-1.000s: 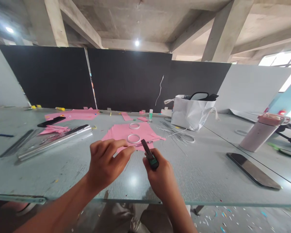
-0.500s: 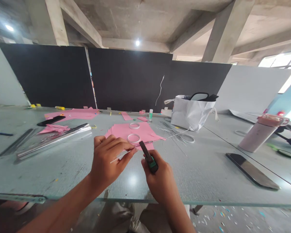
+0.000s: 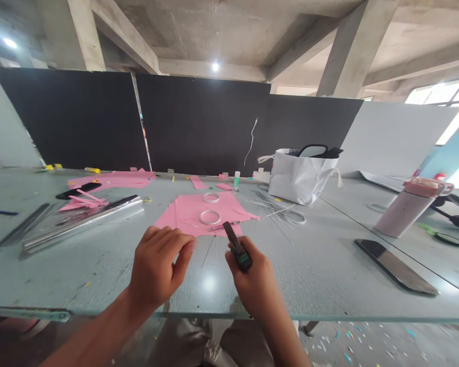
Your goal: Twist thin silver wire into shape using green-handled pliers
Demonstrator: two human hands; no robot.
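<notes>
My left hand point(image 3: 158, 262) is raised above the table's front part, its fingers curled in and the thumb against the index finger; what it holds, if anything, is hidden. My right hand point(image 3: 254, 278) grips a black-and-green hand tool point(image 3: 237, 247), with its dark flat end pointing up and away. Just beyond the tool, a thin twisted wire point(image 3: 248, 220) runs across the pink paper sheets point(image 3: 187, 209). A loose thin wire end point(image 3: 208, 252) extends over the table between my hands. Two white rings point(image 3: 210, 217) lie on the paper.
To the right are loose wires point(image 3: 286, 216), a white bag point(image 3: 300, 178), a pink bottle point(image 3: 396, 209) and a phone point(image 3: 396, 267). At left lie a shiny foil roll point(image 3: 84, 224) and pink paper strips point(image 3: 86, 202). A glue stick point(image 3: 236, 181) stands near the dark partition point(image 3: 206, 127).
My left hand has let go of the thin wire and drawn back to the left, fingers curling in. The right hand with the tool has barely moved. Some pink strips now stick up.
</notes>
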